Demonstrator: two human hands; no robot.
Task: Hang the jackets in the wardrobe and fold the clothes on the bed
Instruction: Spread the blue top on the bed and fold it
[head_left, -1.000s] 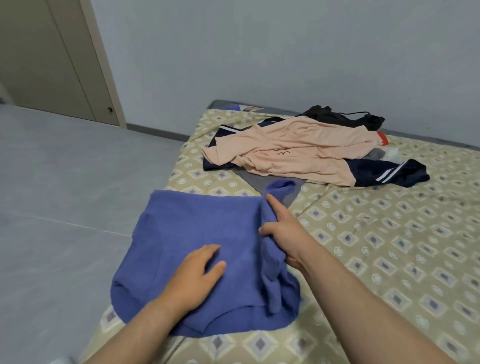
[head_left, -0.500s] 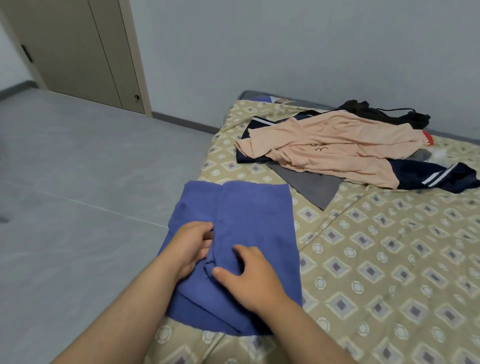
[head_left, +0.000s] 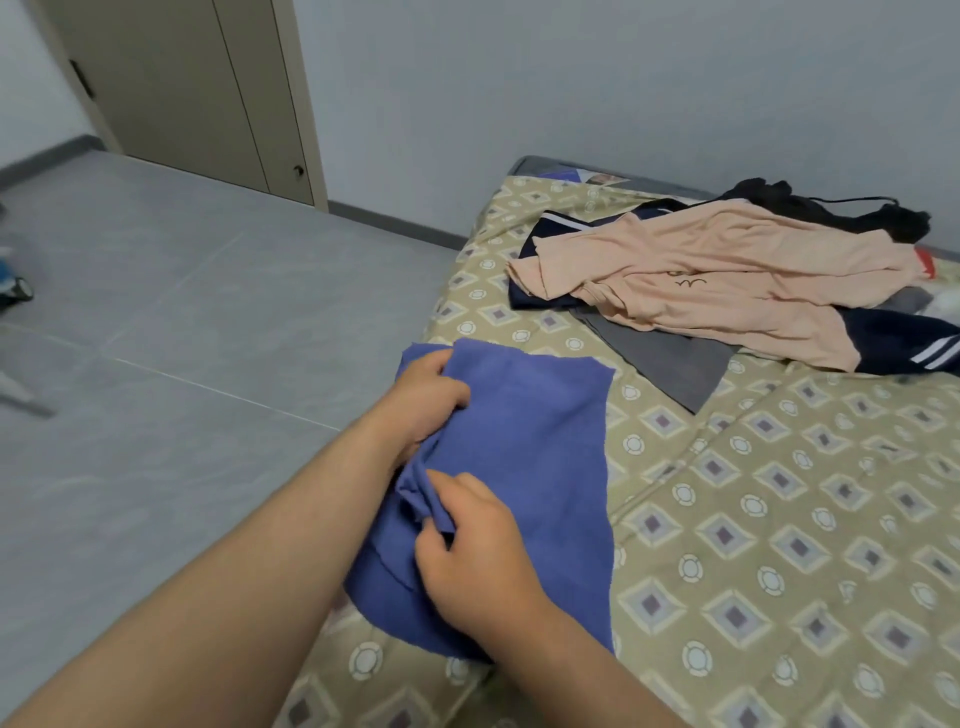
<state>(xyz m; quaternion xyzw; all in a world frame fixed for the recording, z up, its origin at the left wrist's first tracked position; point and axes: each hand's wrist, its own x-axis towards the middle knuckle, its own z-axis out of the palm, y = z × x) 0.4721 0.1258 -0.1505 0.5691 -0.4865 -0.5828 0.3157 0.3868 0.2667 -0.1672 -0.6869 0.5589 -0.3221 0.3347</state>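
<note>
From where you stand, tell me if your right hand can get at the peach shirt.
Probably yes, but not right away: the right hand is gripping the blue garment. The peach shirt lies uncovered atop the pile, farther up the bed.

Home bedroom. Low bed (head_left: 779, 519) with patterned beige cover against plain grey wall (head_left: 571, 78). Loose clothes piled at far end: peach top (head_left: 701, 280), navy striped garment (head_left: 914, 348), grey piece (head_left: 660, 358), black item (head_left: 831, 213). Blue garment (head_left: 535, 431) at bed edge. Grey tiled floor (head_left: 182, 312), dark skirting. Beige wardrobe doors (head_left: 182, 88) in corner.
</note>
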